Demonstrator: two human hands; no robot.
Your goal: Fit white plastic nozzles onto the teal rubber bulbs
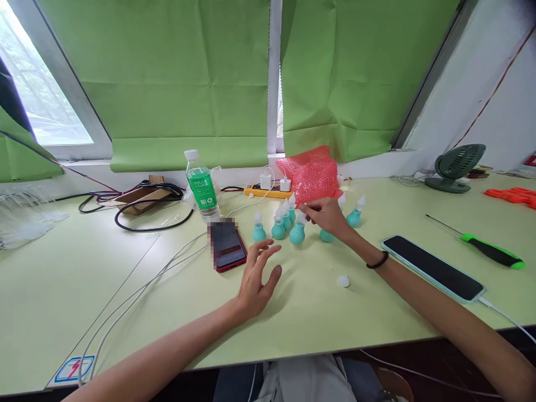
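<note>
Several teal squeeze bulbs with whitish nozzles, which look like nasal aspirators, stand upright in a loose group on the table. My right hand (329, 216) reaches in among them, thumb and fingers pinched at the nozzle of the front teal squeeze bulb (297, 234). Its wrist and fingers partly cover another squeeze bulb (326, 236) behind. My left hand (260, 276) hovers over the table with fingers apart and nothing in it, close to the leftmost squeeze bulb (259, 233). One more bulb (354, 218) stands right of my right hand. A small white piece (344, 281) lies in front.
A phone (228, 245) and a water bottle (202, 187) stand left of the bulbs. Pink bubble wrap (312, 176) and a power strip (272, 192) are behind. To the right are a charging phone (433, 268), a screwdriver (489, 248) and a fan (456, 167). Cables run left.
</note>
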